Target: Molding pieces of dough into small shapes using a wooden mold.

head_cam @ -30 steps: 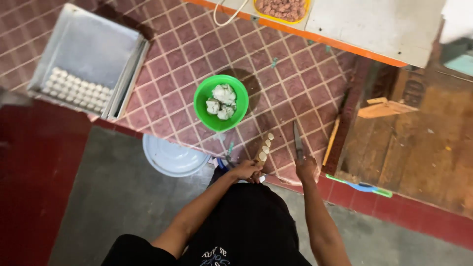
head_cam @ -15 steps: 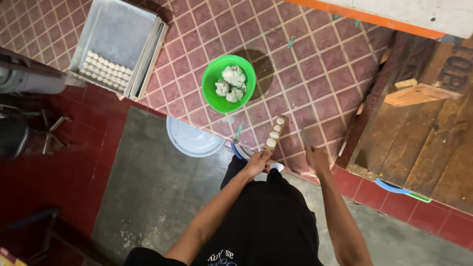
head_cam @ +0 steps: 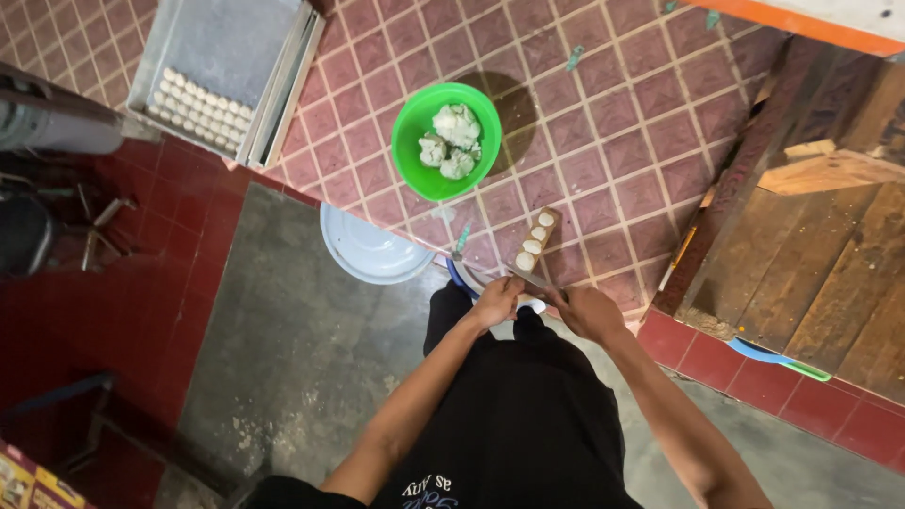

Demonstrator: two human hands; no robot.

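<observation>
My left hand (head_cam: 495, 302) grips the near end of a narrow wooden paddle (head_cam: 550, 219) that carries three small white dough balls (head_cam: 532, 247). It points away from me over the maroon tiled counter (head_cam: 603, 113). My right hand (head_cam: 586, 313) is close beside the left one and holds a knife (head_cam: 526, 277), whose blade lies across the near end of the paddle. A green bowl (head_cam: 415, 170) with lumps of white dough (head_cam: 454, 124) stands just beyond the paddle.
A metal tray (head_cam: 222, 42) with rows of small white balls (head_cam: 203, 108) sits at the far left of the counter. A pale round lid (head_cam: 370, 253) lies by the counter's edge. Rough wooden planks (head_cam: 811, 264) are at the right, an orange-edged board (head_cam: 801, 21) at the top.
My right hand has brought the knife from out at the right over to my left hand and the paddle. The view has tilted down and to the left.
</observation>
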